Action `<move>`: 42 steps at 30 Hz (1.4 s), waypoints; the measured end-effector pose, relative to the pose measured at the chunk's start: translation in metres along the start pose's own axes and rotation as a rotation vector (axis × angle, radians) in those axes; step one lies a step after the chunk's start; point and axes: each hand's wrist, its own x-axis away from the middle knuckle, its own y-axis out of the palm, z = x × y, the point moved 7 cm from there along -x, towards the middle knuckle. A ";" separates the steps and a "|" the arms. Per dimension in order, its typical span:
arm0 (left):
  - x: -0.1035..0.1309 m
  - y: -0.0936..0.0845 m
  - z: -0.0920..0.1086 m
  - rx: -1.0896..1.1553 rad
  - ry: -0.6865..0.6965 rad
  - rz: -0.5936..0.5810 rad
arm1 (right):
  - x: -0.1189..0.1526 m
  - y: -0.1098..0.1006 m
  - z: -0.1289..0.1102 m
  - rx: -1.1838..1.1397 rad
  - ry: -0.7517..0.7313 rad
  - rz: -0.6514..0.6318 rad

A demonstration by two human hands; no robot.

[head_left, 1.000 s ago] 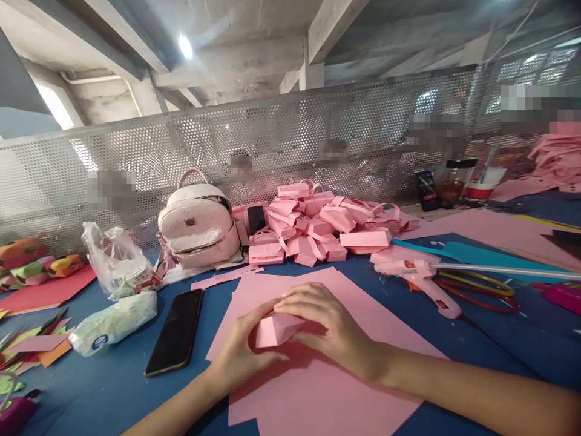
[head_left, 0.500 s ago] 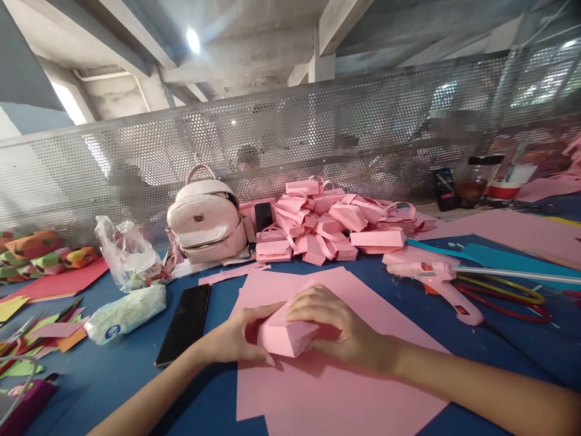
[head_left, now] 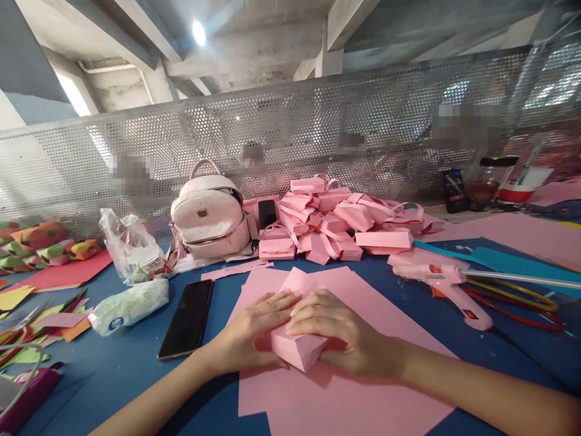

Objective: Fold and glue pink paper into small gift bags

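Note:
A folded pink paper box is held between my two hands, just above a stack of pink paper sheets. My left hand wraps round its left side, thumb low and fingers across the top. From the right, my right hand grips it with fingers over the top and the thumb at the lower edge. A pointed paper flap sticks up behind the fingers. The fingers hide much of the box's top and its back.
A pile of pink paper boxes lies behind the sheets, beside a pale backpack. A pink glue gun rests on the right. A black phone, a tissue pack and coloured paper scraps lie on the left.
My left hand has moved its fingers up over the top of the box, close to the right fingers. The box has turned slightly, and a flap now shows behind it.

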 end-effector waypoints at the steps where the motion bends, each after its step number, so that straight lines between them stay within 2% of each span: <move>1: -0.001 0.000 0.001 -0.024 -0.015 -0.027 | 0.000 0.000 -0.001 -0.003 -0.029 0.007; 7: -0.004 -0.001 0.010 -0.032 -0.025 -0.071 | 0.000 -0.003 -0.001 -0.019 -0.088 0.036; 19: 0.000 -0.001 0.004 -0.007 -0.016 -0.031 | 0.001 -0.004 0.000 0.006 -0.077 0.025; 22: 0.002 -0.002 -0.003 -0.019 -0.047 0.034 | -0.001 -0.006 0.003 0.027 -0.046 0.062; 27: 0.006 -0.006 -0.014 0.040 -0.163 0.219 | -0.002 -0.012 0.003 0.141 0.007 0.133; 32: 0.008 -0.005 -0.018 0.112 -0.257 0.265 | 0.001 -0.014 0.002 0.234 0.039 0.149; 36: 0.011 -0.004 -0.028 0.209 -0.368 0.341 | 0.002 -0.015 0.006 0.227 0.069 0.165; 39: 0.015 0.004 -0.035 0.335 -0.444 0.372 | 0.002 -0.016 0.006 0.221 0.064 0.171; 42: 0.017 0.012 -0.033 0.374 -0.472 0.407 | 0.002 -0.014 0.004 0.216 0.046 0.165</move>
